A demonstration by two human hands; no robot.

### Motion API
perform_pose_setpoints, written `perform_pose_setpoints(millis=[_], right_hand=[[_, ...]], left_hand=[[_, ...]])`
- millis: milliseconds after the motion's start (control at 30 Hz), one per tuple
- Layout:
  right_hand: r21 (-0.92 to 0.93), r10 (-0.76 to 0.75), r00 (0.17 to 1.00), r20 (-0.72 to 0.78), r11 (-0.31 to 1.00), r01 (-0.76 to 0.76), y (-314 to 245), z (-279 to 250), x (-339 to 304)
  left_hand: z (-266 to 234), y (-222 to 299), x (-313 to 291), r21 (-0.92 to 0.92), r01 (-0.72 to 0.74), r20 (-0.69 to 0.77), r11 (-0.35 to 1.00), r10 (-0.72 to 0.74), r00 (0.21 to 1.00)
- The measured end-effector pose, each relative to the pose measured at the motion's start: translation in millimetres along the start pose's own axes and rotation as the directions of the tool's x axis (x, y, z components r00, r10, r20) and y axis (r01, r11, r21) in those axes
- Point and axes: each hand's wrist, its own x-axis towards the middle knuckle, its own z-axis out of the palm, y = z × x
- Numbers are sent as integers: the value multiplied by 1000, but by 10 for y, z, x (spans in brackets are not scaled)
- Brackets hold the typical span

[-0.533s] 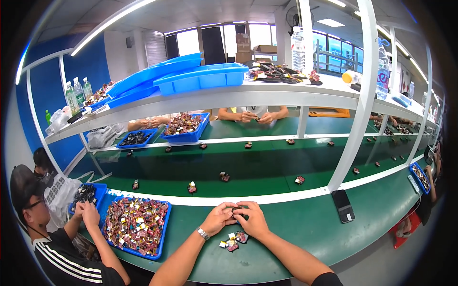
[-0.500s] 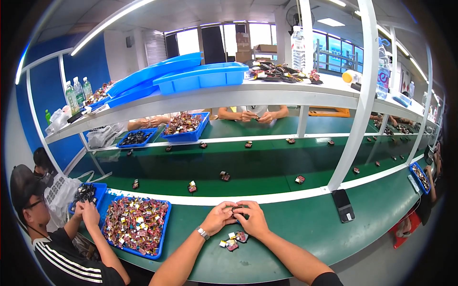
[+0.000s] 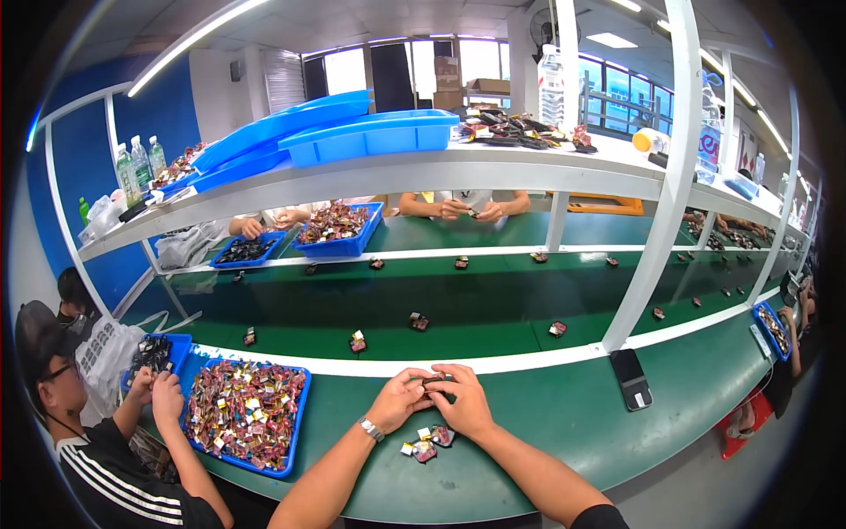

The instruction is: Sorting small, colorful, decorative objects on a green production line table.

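Note:
My left hand (image 3: 397, 404), with a watch at the wrist, and my right hand (image 3: 464, 406) meet above the green bench. Between their fingertips is a small dark part (image 3: 433, 382), mostly covered by the fingers, so its exact kind does not show. Both hands are closed on it. Just below them on the bench lies a small cluster of assembled pieces (image 3: 425, 451), dark and reddish with white and yellow tabs. To the left stands a blue tray (image 3: 302, 414) heaped with similar reddish, white and yellow small parts.
Past a white rail (image 3: 520, 360), a green conveyor belt (image 3: 480, 339) carries scattered small pieces. A black phone (image 3: 631, 379) lies to the right by a white post (image 3: 656, 203). At left, a co-worker (image 3: 115, 450) handles black parts. A shelf (image 3: 405, 176) with blue trays crosses overhead.
My hands stay together on the dark part, with slight finger shifts. Across the belt, a co-worker's hand has moved over the tray of black parts. The view has shifted slightly.

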Motion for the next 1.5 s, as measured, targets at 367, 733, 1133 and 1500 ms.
perform_pose_setpoints(millis=[367,733,1133,1500], right_hand=[[42,-8,1000,-15,999,9,3,32,37],[-61,-128,992,19,990,129,-103,-13,37],[-153,-160,983,-84,977,146,-52,-15,69],[-243,-158,986,-51,960,141,-51,12,60]], left_hand=[[47,13,8,15,-58,8,998,58,998],[40,-18,2,20,-66,-60,998,67,996],[118,31,2,30,-15,-61,999,16,998],[135,16,-6,65,-6,-87,998,12,996]])
